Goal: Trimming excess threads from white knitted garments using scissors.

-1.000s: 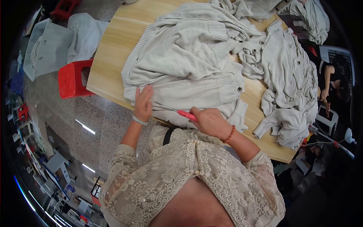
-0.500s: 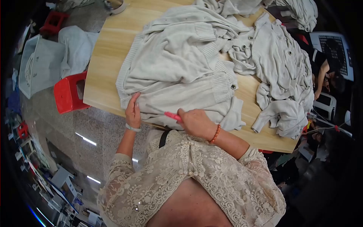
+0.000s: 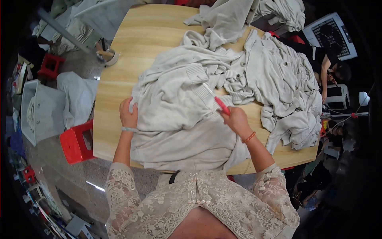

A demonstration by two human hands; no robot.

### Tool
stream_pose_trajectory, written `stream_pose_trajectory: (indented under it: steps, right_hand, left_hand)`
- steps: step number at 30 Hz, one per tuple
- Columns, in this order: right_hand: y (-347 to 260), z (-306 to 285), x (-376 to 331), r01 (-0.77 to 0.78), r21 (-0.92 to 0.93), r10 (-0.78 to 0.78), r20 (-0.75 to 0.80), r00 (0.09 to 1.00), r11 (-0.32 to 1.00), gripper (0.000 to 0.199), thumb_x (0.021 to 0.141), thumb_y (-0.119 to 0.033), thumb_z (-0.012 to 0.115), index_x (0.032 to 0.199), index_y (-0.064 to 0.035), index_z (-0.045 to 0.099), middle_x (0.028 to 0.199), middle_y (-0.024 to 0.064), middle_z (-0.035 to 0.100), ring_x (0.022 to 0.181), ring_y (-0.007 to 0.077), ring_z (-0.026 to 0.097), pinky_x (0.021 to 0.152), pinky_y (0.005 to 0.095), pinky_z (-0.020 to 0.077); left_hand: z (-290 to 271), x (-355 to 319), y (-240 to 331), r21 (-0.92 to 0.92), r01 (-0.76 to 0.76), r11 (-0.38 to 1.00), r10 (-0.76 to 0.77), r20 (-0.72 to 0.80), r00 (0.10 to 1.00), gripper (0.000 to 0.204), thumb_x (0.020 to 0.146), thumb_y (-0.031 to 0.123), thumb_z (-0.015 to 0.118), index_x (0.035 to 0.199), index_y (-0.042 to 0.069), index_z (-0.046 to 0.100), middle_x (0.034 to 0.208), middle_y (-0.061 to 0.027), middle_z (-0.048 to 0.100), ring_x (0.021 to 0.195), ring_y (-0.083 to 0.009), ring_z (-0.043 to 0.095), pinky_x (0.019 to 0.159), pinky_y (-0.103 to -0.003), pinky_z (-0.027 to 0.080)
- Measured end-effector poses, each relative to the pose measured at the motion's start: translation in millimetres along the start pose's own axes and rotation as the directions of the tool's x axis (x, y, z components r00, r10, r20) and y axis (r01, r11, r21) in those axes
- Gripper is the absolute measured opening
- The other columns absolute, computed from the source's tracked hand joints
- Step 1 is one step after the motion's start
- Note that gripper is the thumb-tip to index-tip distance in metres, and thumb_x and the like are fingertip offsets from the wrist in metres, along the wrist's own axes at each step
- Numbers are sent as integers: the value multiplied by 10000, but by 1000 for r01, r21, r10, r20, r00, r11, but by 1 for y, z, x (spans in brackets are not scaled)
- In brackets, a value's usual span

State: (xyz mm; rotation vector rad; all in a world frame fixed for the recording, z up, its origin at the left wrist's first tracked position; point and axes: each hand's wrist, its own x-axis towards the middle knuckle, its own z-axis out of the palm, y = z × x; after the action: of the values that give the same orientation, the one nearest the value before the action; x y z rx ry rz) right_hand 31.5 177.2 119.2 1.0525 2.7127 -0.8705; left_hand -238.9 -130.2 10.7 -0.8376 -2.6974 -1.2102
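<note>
A light grey knitted cardigan [image 3: 167, 99] lies rumpled on the wooden table in front of me, its ribbed cuff facing right. At its left edge, my left hand [image 3: 128, 115] has its fingers and thumb closed about the knit. My right hand [image 3: 238, 120] is closed round the pink handle of a slim tool [image 3: 221, 105]. The tool's thin pale shaft slants up and left over the cardigan, its tip by the cuff; its exact kind is unclear. More grey buttoned knitwear [image 3: 282, 75] is heaped on the right.
The wooden table [image 3: 113, 95] extends beyond the garments. A round holder with tools [image 3: 111, 59] is at its left edge. Red stool [image 3: 75, 143] and white bin [image 3: 47, 111] stand left. Across the table at right, another person's arm [image 3: 325, 77] shows beside a white chair [image 3: 337, 97].
Both hands have moved forward over the table. My right hand has swung the pink-handled tool to the cuff, and my left hand has taken the cardigan's edge. The view has shifted too.
</note>
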Motion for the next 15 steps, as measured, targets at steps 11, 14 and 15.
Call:
stream_pose_trajectory:
  steps: [11,14,15]
  right_hand:
    - [29,-1,196,-84,-111,43,-327,944,990,296,774,-233,634,972,-16,602,871,229,644,828,406,618,752,475,484]
    - [25,16,206,-112,-122,76,-267,961,986,379,741,-210,667,1040,-1,562,915,240,636,864,410,610,779,469,482]
    - [24,19,207,-141,-138,101,-264,959,980,374,736,-209,673,1028,-2,564,922,245,634,875,405,611,783,465,481]
  left_hand:
    - [75,93,-41,26,99,995,-102,280,955,453,712,61,637,1157,74,556,974,-170,562,921,-336,539,829,-406,445]
    - [57,96,-35,118,139,983,-169,297,940,441,700,22,624,1132,87,566,948,-168,549,907,-344,542,806,-420,451]
    - [52,96,-36,209,77,975,-128,243,961,439,697,11,622,1125,93,570,938,-165,546,898,-349,541,800,-425,449]
